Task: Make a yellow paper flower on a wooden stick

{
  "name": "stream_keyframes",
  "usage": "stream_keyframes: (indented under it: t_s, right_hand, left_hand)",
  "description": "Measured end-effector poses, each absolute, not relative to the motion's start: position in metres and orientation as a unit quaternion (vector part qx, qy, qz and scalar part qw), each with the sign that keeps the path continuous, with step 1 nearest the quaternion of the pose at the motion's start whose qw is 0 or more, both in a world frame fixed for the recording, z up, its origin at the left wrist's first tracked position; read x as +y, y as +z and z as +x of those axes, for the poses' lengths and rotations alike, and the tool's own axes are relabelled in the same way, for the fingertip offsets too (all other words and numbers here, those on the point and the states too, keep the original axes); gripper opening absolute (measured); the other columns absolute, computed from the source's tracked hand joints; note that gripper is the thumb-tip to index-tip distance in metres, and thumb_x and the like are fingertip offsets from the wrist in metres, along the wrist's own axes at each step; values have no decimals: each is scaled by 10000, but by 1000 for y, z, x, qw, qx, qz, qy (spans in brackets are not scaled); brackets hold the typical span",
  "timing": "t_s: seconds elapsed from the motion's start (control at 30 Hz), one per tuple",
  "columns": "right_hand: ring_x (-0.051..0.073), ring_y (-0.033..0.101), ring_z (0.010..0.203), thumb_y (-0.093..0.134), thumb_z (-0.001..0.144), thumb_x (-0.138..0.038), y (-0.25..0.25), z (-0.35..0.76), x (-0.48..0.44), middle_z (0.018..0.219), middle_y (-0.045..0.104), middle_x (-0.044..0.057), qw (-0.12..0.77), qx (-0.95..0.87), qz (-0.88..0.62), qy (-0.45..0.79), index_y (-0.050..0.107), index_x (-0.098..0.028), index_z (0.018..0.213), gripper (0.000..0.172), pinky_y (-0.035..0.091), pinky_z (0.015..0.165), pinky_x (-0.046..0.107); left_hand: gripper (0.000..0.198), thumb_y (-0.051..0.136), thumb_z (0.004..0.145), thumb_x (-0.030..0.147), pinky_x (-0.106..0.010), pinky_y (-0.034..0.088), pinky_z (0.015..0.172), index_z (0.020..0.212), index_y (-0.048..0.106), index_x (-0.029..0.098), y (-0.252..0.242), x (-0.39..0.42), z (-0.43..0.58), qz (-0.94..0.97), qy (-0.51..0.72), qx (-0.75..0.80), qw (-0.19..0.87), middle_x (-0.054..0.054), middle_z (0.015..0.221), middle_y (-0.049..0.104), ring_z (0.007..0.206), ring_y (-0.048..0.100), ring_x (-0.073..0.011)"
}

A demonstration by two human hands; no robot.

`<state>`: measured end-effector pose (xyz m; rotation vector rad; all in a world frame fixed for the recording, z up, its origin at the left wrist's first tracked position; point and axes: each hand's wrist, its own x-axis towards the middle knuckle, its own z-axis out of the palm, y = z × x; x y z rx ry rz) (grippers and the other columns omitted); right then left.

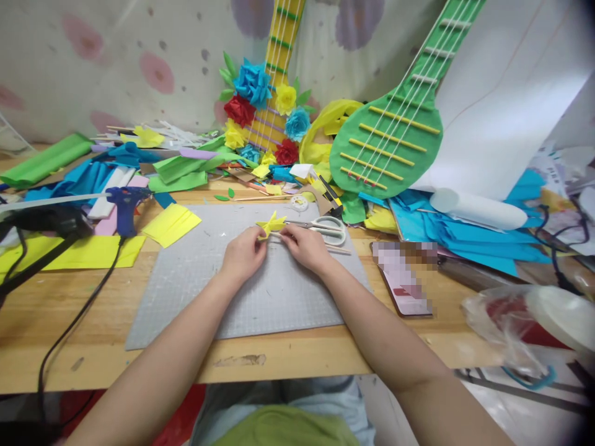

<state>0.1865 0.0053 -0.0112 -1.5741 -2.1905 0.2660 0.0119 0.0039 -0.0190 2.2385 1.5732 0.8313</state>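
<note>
Above the grey cutting mat (195, 279), my left hand (245, 254) pinches a small yellow crepe-paper flower (272, 222) with pointed, spread petals. My right hand (307, 246) is closed just beside it, fingertips almost meeting the left ones. A thin pale end shows between the two hands; whatever the right fingers grip is mostly hidden. Scissors (332, 228) with white handles lie behind my right hand, blades pointing towards the flower. Thin wooden sticks (339, 250) rest on the mat by my right wrist.
A blue glue gun (127, 207) with its cord is on the left, near yellow paper sheets (171, 223). Behind stand a green paper instrument (388, 148) and a yellow, flower-trimmed one (267, 121). A phone (402, 282) lies right; blue paper (469, 232) is piled beyond.
</note>
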Motion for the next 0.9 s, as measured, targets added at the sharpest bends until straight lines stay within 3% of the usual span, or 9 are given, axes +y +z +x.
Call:
stream_keyframes:
  t_s: [0.17, 0.37, 0.7, 0.9]
  right_hand:
    - [134, 571, 672, 443, 862, -360, -7, 178, -1, 770, 667, 3, 215, -800, -554, 83, 604, -220, 850, 214, 306, 569, 236]
    - [134, 580, 752, 348, 903, -312, -2, 173, -8, 854, 661, 40, 298, -811, -501, 48, 550, -177, 992, 259, 339, 643, 234]
    - [159, 559, 855, 371, 874, -204, -4, 173, -3, 920, 637, 48, 240, -835, -492, 51, 575, -199, 913, 209, 360, 689, 245]
    - [177, 547, 928, 374, 832, -121, -8, 178, 2, 1000, 634, 57, 239, -839, -484, 74, 555, -202, 1023, 275, 382, 752, 274]
  left_hand:
    - [116, 468, 759, 224, -244, 430, 651, 862, 517, 204, -20, 7, 12, 753, 327, 542, 179, -9, 800, 605, 698, 566, -129]
    - [116, 475, 769, 261, -259, 448, 675, 849, 519, 189, -16, 7, 13, 751, 327, 538, 199, -26, 811, 609, 724, 579, -139]
    - [131, 488, 745, 203, -243, 471, 684, 872, 518, 201, -17, 5, 15, 740, 353, 516, 248, 3, 810, 625, 730, 603, -116]
    - [359, 464, 729, 131, -263, 467, 744, 1076, 521, 198, -22, 9, 13, 783, 326, 471, 241, -21, 891, 609, 778, 571, -122]
